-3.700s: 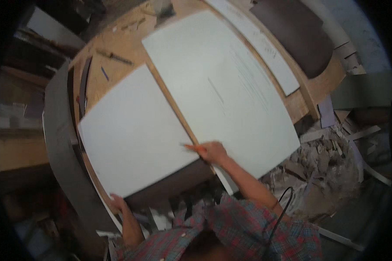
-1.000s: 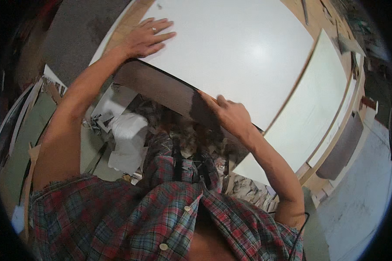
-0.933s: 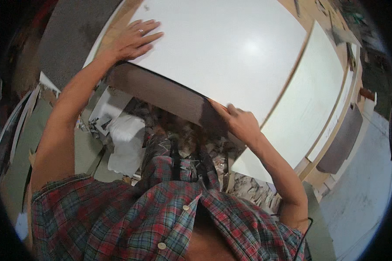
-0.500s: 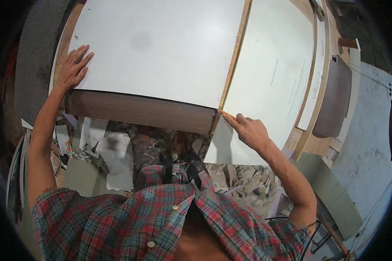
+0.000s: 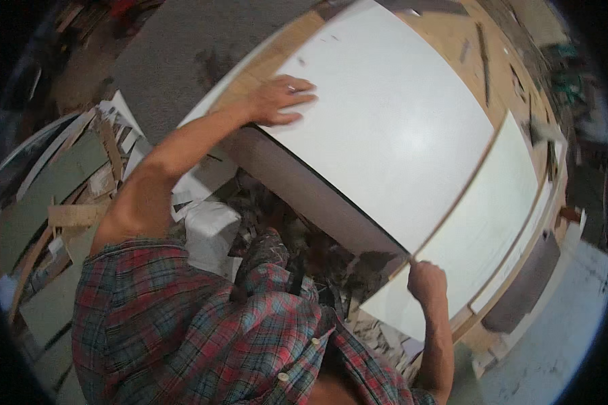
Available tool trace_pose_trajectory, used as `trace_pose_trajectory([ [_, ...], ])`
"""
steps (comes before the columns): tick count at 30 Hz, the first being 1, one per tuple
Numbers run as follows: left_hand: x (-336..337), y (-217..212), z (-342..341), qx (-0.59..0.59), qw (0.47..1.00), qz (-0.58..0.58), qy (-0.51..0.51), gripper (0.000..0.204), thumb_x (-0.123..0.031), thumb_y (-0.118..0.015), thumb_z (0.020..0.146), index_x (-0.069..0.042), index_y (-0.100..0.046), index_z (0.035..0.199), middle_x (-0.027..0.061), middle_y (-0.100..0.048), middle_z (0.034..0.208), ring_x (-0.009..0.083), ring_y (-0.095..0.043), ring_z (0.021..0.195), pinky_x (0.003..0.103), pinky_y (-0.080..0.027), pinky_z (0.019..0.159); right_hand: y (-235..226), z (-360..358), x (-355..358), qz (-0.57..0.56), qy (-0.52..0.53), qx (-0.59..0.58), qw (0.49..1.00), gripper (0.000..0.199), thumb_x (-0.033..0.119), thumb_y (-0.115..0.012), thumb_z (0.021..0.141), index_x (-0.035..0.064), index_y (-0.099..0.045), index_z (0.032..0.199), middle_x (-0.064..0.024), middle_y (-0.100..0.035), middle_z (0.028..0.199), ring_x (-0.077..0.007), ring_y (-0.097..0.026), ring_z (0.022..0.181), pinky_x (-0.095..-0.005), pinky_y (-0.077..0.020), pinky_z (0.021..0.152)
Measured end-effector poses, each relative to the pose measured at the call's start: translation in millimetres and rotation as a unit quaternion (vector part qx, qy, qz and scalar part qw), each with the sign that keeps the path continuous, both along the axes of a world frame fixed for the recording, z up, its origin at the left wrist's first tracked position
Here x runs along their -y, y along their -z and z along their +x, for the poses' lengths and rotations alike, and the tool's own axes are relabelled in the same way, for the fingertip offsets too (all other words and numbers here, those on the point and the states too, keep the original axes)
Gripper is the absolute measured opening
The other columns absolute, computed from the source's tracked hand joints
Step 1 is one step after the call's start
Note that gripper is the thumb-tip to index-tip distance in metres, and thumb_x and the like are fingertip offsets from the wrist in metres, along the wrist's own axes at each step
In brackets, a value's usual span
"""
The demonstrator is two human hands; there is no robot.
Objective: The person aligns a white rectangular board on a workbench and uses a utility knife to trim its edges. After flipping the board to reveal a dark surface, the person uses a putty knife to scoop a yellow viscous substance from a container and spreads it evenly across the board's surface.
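Observation:
A big white sheet (image 5: 398, 135) lies over the workbench, with a dark brown panel (image 5: 304, 185) showing along its near edge. My left hand (image 5: 282, 101) rests at the sheet's left edge, fingers spread. At the near right corner of the sheet, my right hand (image 5: 427, 280) is closed in a fist. The slim orange tool seen in it half a second ago is now almost wholly hidden by the fingers, and its kind cannot be made out. Beside that corner a pale greenish-white board (image 5: 483, 223) lies to the right, along a thin wooden edge.
Offcuts and strips of board (image 5: 74, 182) are heaped at the left. A crumpled white sheet (image 5: 209, 229) lies among scraps below the bench. At the right are a brown board piece (image 5: 523, 283) and a light blue-grey surface (image 5: 574, 324). A dark grey surface (image 5: 175, 61) adjoins the bench.
The view has swung, so the bench appears rotated and shifted right. My left hand still lies at the sheet's left edge; my right hand stays by the near right corner, now more fist-like.

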State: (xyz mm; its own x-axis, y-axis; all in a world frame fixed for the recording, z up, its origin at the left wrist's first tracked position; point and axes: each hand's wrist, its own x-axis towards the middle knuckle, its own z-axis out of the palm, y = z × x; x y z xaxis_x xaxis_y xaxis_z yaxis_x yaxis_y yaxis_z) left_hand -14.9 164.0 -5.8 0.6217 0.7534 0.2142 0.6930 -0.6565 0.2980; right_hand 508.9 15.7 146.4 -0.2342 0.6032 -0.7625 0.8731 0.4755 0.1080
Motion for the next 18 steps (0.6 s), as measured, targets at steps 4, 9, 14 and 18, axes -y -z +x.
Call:
trace_pose_trajectory([
  [4,-1,-6,17,0.096,0.994,-0.058,-0.002,0.049,-0.03,-0.069,0.088,-0.013,-0.062,0.132,0.0111,-0.052,0.143,0.0306,-0.046,0.133,0.045,-0.036,0.113,-30,-95,-31,-0.039,-0.075,-0.035,0.996,0.05,0.006,-0.055,0.088,0.0234,-0.061,0.134,-0.0161,-0.072,0.086,-0.0339,-0.072,0.076,-0.046,-0.0586,0.066],
  [9,1,-10,16,0.1,0.987,-0.127,-0.022,0.038,-0.029,-0.067,0.09,-0.012,-0.066,0.124,0.0101,-0.053,0.141,0.0289,-0.045,0.134,0.045,-0.034,0.113,24,-227,-66,0.02,-0.17,-0.276,0.946,0.077,0.004,-0.053,0.087,0.028,-0.028,0.157,-0.0155,-0.062,0.099,-0.0346,-0.07,0.071,-0.0453,-0.058,0.058],
  [14,-4,-39,49,0.0,0.978,-0.18,-0.106,0.035,-0.03,-0.06,0.094,-0.009,-0.06,0.123,0.0094,-0.049,0.142,0.0276,-0.041,0.137,0.045,-0.027,0.117,84,-300,-80,0.105,-0.184,-0.345,0.914,0.067,0.009,-0.054,0.088,0.0176,-0.036,0.152,-0.0144,-0.062,0.095,-0.0301,-0.071,0.07,-0.0397,-0.0578,0.053],
  [18,8,-4,56,0.023,0.986,-0.091,-0.138,0.043,-0.03,-0.055,0.098,-0.011,-0.051,0.136,0.008,-0.044,0.148,0.0267,-0.036,0.141,0.047,-0.021,0.12,100,-316,-76,0.136,-0.198,-0.354,0.904,0.063,0.01,-0.054,0.088,0.0131,-0.039,0.15,-0.0149,-0.061,0.092,-0.0296,-0.07,0.067,-0.0406,-0.0571,0.053],
])
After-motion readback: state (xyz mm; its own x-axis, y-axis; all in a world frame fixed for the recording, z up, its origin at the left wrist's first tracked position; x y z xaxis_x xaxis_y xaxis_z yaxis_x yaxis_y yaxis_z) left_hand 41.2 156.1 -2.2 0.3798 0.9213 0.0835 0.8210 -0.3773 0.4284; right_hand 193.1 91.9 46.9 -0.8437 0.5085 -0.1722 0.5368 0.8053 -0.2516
